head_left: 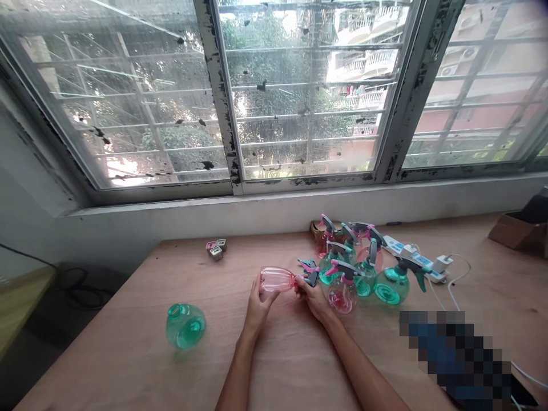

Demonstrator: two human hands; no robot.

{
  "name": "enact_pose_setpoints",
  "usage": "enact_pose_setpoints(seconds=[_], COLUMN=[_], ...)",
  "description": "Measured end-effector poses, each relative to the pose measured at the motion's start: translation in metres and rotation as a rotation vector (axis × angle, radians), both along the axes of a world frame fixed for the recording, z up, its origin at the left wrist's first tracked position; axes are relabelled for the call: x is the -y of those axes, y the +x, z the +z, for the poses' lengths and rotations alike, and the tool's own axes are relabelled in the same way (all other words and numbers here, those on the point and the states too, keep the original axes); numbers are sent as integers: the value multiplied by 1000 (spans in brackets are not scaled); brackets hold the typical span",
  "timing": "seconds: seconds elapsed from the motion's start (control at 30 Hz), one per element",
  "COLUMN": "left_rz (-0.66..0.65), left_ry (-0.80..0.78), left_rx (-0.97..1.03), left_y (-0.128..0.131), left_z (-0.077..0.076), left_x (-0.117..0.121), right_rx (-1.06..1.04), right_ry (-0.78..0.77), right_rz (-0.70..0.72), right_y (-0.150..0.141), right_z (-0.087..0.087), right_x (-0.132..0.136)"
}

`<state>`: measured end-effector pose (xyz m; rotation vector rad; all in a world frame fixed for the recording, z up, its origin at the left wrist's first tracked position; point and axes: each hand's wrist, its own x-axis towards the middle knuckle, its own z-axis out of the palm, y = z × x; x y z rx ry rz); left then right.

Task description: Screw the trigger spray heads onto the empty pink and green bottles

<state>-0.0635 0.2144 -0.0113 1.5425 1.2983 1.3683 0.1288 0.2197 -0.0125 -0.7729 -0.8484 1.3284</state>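
A clear pink spray bottle (276, 279) lies sideways in the air over the table, its neck pointing right. My left hand (257, 301) is closed round the bottle's base end. At the neck, the fingers of my right hand (310, 294) are closed on the pink collar of a dark grey spray head (312, 275); whether the collar is fully seated I cannot tell. Just beyond my right hand stand several green and pink spray bottles with heads on, among them a pink one (342, 295) and a green one (391, 285). Left of my hands rests a green bottle (186, 326) without a head.
Three small boxlike pieces (216, 250) sit at the table's back left. A white power strip (413, 258) with plugs and cables lies behind the bottles. Farther right is a brown cardboard box (520, 231). A pixelated patch covers the lower right. Windows line the back wall.
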Motion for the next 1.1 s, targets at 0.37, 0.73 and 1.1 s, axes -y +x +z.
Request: enact_pose_setpoints(seconds=[0.37,0.73,1.1], left_rz=[-17,-116,-95], left_ry=[-108,-128,-113], left_rx=[84,215,129], left_y=[-1,0,-2], left_z=[0,6,5], left_x=[-1,0,0], right_rx=[26,86,49], right_ry=[11,29,21], right_rz=[-2,-13,-58], right_y=[-2,-3,-4], right_z=[-3,-3,-1], right_x=[-1,0,-1])
